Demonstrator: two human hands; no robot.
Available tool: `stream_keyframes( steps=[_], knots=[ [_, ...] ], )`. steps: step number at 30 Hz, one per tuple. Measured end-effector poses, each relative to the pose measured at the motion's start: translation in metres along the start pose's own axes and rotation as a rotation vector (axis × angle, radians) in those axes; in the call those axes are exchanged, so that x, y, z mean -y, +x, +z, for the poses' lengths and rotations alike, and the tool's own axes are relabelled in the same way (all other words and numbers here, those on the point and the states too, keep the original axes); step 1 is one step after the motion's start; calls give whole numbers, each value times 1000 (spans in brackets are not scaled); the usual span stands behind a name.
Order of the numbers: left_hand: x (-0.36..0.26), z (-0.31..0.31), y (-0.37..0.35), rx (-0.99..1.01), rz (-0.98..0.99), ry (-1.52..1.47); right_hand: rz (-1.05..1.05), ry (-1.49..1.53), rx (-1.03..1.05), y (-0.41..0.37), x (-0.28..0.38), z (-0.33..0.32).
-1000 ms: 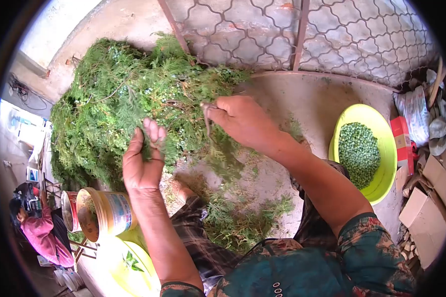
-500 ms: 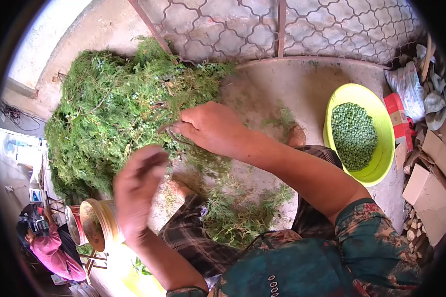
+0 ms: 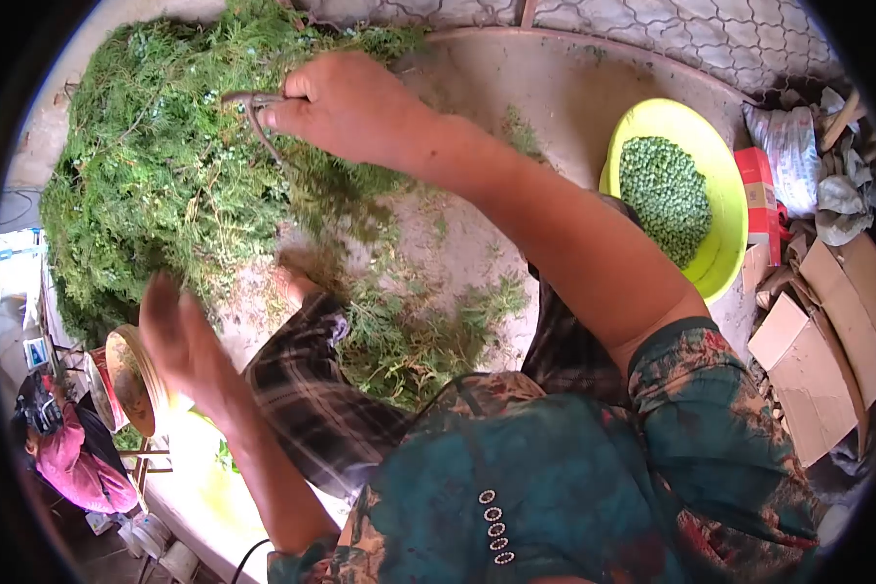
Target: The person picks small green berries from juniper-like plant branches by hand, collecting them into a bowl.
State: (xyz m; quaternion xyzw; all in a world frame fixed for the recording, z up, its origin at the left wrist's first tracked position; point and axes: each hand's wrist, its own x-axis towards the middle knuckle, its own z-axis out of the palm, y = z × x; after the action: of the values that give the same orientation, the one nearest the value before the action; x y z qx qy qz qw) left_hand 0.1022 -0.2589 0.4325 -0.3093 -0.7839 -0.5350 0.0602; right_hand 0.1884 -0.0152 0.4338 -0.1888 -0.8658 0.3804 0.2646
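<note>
My right hand (image 3: 355, 109) is closed around the forked brown stem of an evergreen branch (image 3: 255, 103). Green sprigs hang blurred below that hand, in front of the leafy heap. My left hand (image 3: 180, 341), partly smeared by motion, is held apart with its fingers stretched out and nothing visible in it. It is nearest to the lower edge of a big heap of evergreen cuttings (image 3: 156, 146), which carries small pale berries. Loose sprigs (image 3: 409, 341) lie on the floor between my legs.
A yellow-green basin (image 3: 728, 229) of small green berries (image 3: 664, 190) stands at the right. Beyond it are a red box (image 3: 757, 200), a plastic sack (image 3: 784, 161) and cardboard (image 3: 808, 360). Buckets (image 3: 131, 380) and a person in pink (image 3: 83, 462) are at the left. A metal lattice (image 3: 672, 29) borders the back.
The view has shifted, with the basin and heap now further up and left. My right hand has lifted the branch up and left. My left hand has moved left, away from it.
</note>
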Motion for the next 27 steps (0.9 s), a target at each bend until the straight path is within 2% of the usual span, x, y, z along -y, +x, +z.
stream_keyframes(
  steps=[2, 4, 6, 8, 10, 12, 13, 15, 16, 18, 20, 21, 22, 24, 25, 26, 27],
  knots=[
    [29, -40, -34, -137, -38, -12, 43, -6, 29, 3, -3, 0],
    [14, -74, -64, -34, -309, 193, -69, -56, -89, 5, -6, 3],
    [29, -104, -98, 84, -490, 319, -90, -43, -86, 4, -3, 4],
    [92, -155, -144, 256, -864, 68, 20, -66, -44, 3, 2, 4],
    [92, -161, -201, 382, -1098, -23, 7, -89, -41, 3, 4, 4],
    [45, -139, -217, 175, -1427, -276, 41, -87, -21, 1, 1, 6],
    [28, -138, -215, 170, -1435, -276, 43, -85, -12, 1, -4, 8],
    [7, -136, -208, 313, -1232, -239, -94, -93, -48, 3, -14, 13],
    [9, -143, -207, 316, -1144, -404, -114, -45, -26, 0, -8, 5],
    [-7, -148, -192, 246, -1353, -645, -107, 1, -10, -4, -2, -1],
    [6, -179, -196, 232, -1466, -675, -77, 25, -2, -5, 2, -1],
    [-2, -185, -193, 105, -1547, -608, -21, -4, 23, -5, 4, -2],
    [0, -192, -198, 90, -1547, -610, -29, 3, 31, -4, 8, 0],
    [7, -207, -211, 84, -1770, -529, -22, -57, 28, -5, 11, -1],
    [-5, -182, -206, 165, -1635, -99, -20, -56, 31, -6, 9, 2],
    [3, -173, -216, 147, -1546, -4, -62, -68, 35, -6, 6, 6],
    [26, -172, -234, 378, -1156, 187, -110, -81, 34, -5, 4, 9]
  ],
)
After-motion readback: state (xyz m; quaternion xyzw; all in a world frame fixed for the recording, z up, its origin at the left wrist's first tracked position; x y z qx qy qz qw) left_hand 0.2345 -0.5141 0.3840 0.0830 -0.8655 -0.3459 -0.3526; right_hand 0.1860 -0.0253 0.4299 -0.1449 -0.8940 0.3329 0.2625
